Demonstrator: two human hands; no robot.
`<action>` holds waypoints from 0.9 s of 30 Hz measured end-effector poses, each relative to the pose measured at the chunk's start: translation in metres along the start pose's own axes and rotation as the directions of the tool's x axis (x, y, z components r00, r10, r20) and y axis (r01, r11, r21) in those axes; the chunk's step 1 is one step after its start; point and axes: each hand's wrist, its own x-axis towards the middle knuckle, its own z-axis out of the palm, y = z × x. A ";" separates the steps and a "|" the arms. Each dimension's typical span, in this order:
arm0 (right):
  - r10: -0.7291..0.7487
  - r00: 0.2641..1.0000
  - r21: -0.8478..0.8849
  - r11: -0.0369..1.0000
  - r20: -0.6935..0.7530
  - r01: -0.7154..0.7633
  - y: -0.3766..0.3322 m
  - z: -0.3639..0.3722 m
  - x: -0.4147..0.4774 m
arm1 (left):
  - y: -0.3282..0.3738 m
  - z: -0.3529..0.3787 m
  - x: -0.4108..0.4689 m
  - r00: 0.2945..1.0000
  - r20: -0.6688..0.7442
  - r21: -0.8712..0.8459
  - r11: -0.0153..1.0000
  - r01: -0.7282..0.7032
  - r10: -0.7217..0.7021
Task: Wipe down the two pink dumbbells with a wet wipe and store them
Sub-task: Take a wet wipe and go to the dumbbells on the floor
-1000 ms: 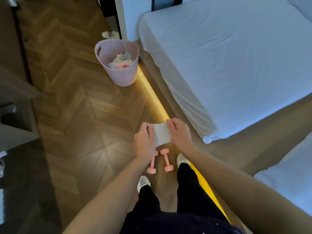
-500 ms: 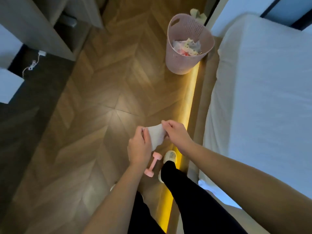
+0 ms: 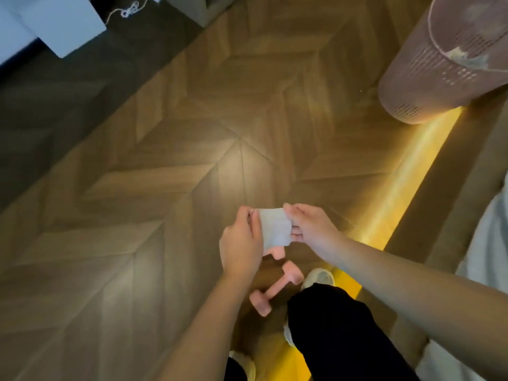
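Observation:
A white wet wipe (image 3: pixel 275 229) is stretched between my two hands above the wooden floor. My left hand (image 3: pixel 242 243) pinches its left edge and my right hand (image 3: pixel 310 229) pinches its right edge. Below the hands, one pink dumbbell (image 3: pixel 276 288) lies on the floor beside my right foot. A pink end of the second dumbbell (image 3: pixel 276 253) shows just under the wipe; the rest of it is hidden behind my left hand.
A pink perforated basket (image 3: pixel 439 64) with crumpled paper inside stands at the upper right, next to a glowing yellow light strip (image 3: pixel 406 177) along the bed base. White bedding (image 3: pixel 483 243) is at the right edge. A white cabinet (image 3: pixel 55 26) and a cord lie at the upper left.
The camera has swung left and down, so the basket moved to the upper right corner. Both hands still hold the wipe, now pulled flatter between them. More of the dumbbells shows.

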 end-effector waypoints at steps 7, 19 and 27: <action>-0.013 0.984 0.057 0.998 0.179 0.003 0.067 0.017 0.076 | -0.080 0.057 0.017 0.990 -0.130 -0.001 0.998 -0.056 0.055; -0.177 0.790 0.103 0.984 0.587 0.144 0.044 0.012 -0.068 | -0.031 -0.026 -0.116 0.892 -0.358 0.008 0.956 -0.293 0.276; -0.232 0.798 0.162 0.972 0.557 0.170 0.044 0.000 -0.071 | -0.028 -0.017 -0.110 0.913 -0.339 -0.055 0.964 -0.259 0.226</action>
